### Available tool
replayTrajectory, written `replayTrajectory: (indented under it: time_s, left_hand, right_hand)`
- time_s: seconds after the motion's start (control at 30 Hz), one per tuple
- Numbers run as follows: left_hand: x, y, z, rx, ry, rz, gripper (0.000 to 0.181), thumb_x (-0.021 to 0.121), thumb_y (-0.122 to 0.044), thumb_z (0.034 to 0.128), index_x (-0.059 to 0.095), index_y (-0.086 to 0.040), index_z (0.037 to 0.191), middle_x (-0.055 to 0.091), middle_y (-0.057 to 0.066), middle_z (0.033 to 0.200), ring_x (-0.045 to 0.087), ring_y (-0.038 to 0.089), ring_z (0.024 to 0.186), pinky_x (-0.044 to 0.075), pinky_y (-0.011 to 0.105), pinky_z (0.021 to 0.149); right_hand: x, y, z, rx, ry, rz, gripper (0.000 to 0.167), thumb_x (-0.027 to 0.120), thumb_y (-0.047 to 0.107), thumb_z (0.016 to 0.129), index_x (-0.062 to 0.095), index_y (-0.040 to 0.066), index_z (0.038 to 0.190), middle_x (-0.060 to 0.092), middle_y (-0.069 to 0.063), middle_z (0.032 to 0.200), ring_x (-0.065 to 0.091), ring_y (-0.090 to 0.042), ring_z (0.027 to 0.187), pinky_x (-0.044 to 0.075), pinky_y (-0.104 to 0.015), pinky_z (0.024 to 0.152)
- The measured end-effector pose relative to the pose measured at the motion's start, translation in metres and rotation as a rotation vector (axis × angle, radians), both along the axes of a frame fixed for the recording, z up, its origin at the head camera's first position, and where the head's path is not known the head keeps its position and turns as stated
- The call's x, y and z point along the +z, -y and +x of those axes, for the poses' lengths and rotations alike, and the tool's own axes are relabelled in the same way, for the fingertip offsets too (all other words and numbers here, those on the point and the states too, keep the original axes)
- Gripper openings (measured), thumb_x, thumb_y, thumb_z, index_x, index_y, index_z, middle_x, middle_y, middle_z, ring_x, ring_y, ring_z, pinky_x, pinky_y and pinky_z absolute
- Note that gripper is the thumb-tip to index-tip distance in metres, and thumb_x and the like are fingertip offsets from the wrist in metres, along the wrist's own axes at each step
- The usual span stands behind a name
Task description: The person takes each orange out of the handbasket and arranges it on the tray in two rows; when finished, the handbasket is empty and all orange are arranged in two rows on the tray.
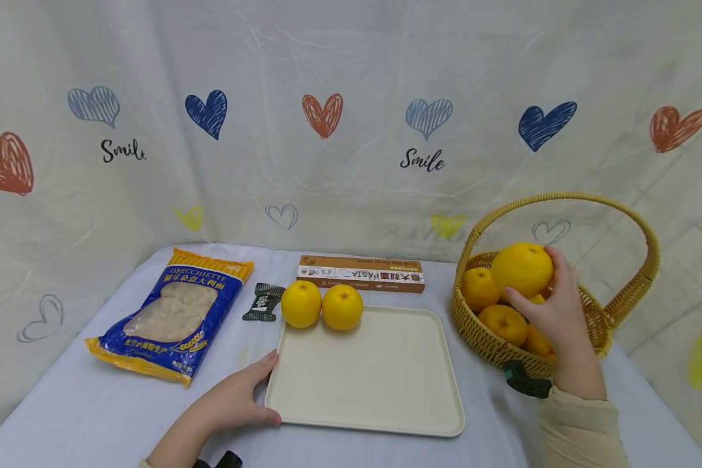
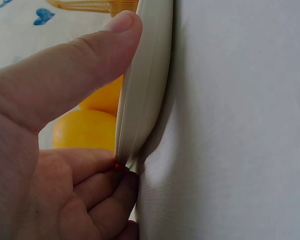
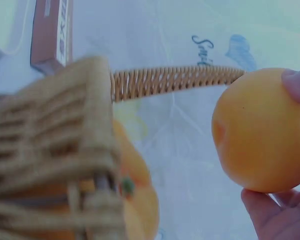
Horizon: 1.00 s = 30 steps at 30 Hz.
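Observation:
My right hand (image 1: pixel 561 312) grips a yellow-orange orange (image 1: pixel 522 270) above the wicker basket (image 1: pixel 488 351), thumb on the near side and fingers behind. In the right wrist view, the held orange (image 3: pixel 262 131) hangs apart from the basket's rim (image 3: pixel 97 125). Several more oranges (image 1: pixel 503 324) lie inside the basket. At the near left corner of a cream tray (image 1: pixel 365 380), my left hand (image 1: pixel 234 400) holds the edge, thumb on the front rim and fingers along the left side. Two oranges (image 1: pixel 301 303) (image 1: pixel 342 307) sit side by side at the tray's far left.
A blue and yellow pasta bag (image 1: pixel 172 315) lies at the left. Between it and the tray is a small black wrapped packet (image 1: pixel 263 302). Behind the tray lies a long brown and white pasta box (image 1: pixel 361 273). The basket's tall handle (image 1: pixel 567 197) arches over its opening.

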<state>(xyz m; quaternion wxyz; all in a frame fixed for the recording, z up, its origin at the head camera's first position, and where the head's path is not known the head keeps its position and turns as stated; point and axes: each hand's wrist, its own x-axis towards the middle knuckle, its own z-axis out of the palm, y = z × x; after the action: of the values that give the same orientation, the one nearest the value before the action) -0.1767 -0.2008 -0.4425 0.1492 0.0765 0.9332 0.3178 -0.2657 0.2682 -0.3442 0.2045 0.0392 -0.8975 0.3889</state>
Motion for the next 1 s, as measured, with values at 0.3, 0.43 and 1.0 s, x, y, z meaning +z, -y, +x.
replayTrajectory:
  time_s: [0.3, 0.43, 1.0]
  left_hand:
    - [0.000, 0.001, 0.000, -0.007, -0.017, 0.010, 0.108, 0.079, -0.050, 0.0565, 0.030, -0.007, 0.142, 0.029, 0.010, 0.148, 0.030, 0.033, 0.134, 0.026, 0.051, 0.109]
    - [0.001, 0.000, 0.000, -0.008, -0.013, 0.010, 0.108, 0.079, -0.050, 0.0565, 0.030, -0.006, 0.142, 0.029, 0.010, 0.148, 0.030, 0.033, 0.134, 0.026, 0.051, 0.109]
    - [0.001, 0.001, 0.000, -0.018, -0.023, 0.002, 0.107, 0.078, -0.051, 0.0572, 0.030, -0.006, 0.141, 0.030, 0.011, 0.147, 0.030, 0.033, 0.134, 0.025, 0.051, 0.109]
  right_hand:
    - [-0.007, 0.028, -0.003, 0.169, -0.063, -0.160, 0.085, 0.065, 0.006, 0.080, 0.011, 0.021, 0.145, 0.025, -0.011, 0.138, 0.039, 0.006, 0.098, 0.038, 0.002, 0.074]
    - [-0.010, 0.048, -0.006, 0.326, -0.065, -0.367, 0.085, 0.060, -0.007, 0.080, 0.010, 0.020, 0.143, 0.025, 0.003, 0.132, 0.041, -0.001, 0.102, 0.043, -0.002, 0.078]
    - [-0.055, 0.113, -0.020, 0.624, 0.112, -0.480, 0.084, 0.059, -0.012, 0.076, 0.006, 0.008, 0.139, 0.021, -0.004, 0.133, 0.049, 0.000, 0.104, 0.049, -0.013, 0.083]
